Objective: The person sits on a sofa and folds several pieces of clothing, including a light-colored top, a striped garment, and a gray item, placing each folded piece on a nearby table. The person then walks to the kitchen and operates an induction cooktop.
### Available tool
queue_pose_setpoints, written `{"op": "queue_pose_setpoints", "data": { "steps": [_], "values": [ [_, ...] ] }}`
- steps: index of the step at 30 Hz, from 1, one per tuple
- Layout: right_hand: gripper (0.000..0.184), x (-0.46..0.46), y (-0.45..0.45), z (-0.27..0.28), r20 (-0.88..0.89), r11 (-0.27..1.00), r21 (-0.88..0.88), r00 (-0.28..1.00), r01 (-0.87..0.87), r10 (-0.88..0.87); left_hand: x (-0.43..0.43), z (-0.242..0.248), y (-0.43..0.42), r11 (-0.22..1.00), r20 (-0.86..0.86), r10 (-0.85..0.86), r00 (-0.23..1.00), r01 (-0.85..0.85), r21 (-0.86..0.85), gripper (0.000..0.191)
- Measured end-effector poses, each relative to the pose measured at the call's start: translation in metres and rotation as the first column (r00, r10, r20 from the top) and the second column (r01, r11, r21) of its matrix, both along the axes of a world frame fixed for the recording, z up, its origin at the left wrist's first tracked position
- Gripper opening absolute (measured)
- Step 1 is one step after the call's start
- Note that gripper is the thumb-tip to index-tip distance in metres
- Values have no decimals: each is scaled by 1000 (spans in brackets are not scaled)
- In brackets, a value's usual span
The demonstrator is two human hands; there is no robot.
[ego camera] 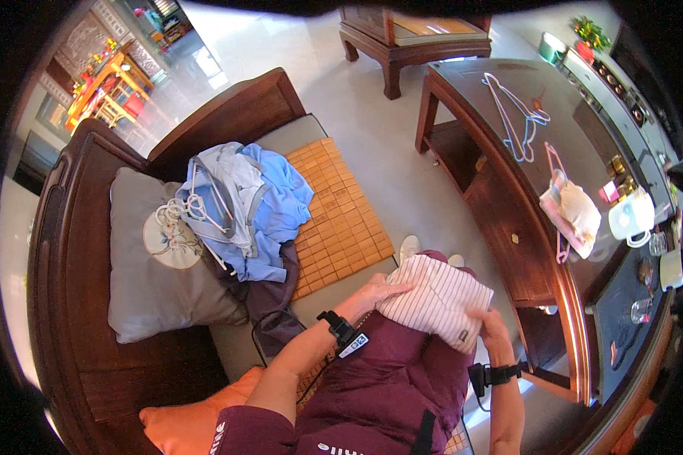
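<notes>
A folded striped garment [435, 296], white with thin dark lines, lies across my lap on maroon trousers. At its left edge my left hand [384, 291] holds the cloth, with a finger or thumb stretched over the top. My right hand [488, 325] grips the opposite edge, near a small dark tag; some of its fingers are hidden by the fabric. Both wrists wear black straps with small devices. To my left, a pile of blue and grey clothes [245, 205] rests on the wooden sofa, with white hangers [196, 207] lying on it.
A grey embroidered cushion [148, 284] and an orange cushion [199, 415] are on the sofa beside a bamboo mat [341, 222]. The dark wooden table [501, 227] at right bears loose hangers [518, 122], folded clothes on a pink hanger [575, 213], and a white mug [632, 216].
</notes>
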State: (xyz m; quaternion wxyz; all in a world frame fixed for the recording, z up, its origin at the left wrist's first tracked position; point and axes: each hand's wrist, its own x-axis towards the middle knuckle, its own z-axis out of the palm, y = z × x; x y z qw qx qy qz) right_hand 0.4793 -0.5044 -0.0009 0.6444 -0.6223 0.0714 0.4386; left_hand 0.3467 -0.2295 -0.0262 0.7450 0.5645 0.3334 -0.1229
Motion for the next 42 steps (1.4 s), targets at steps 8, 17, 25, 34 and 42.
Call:
{"op": "queue_pose_setpoints", "data": {
  "steps": [8,17,25,34,42],
  "values": [
    [53,-5,17,38,-77,980,189,996,54,-40,-3,20,14,996,370,33,928,-60,61,39],
    [56,-52,168,22,-282,889,456,955,48,93,-2,100,180,414,277,-204,939,-174,893,54],
    [55,-78,212,-27,-354,988,98,924,-121,148,4,25,113,30,47,-101,994,-44,999,72],
    [21,-73,107,53,538,906,-229,730,-356,423,11,-24,81,-21,-49,-28,998,48,999,72],
    [45,-63,27,21,546,547,-837,51,0,836,-8,-6,104,206,386,66,920,-391,897,68]
  ]
}}
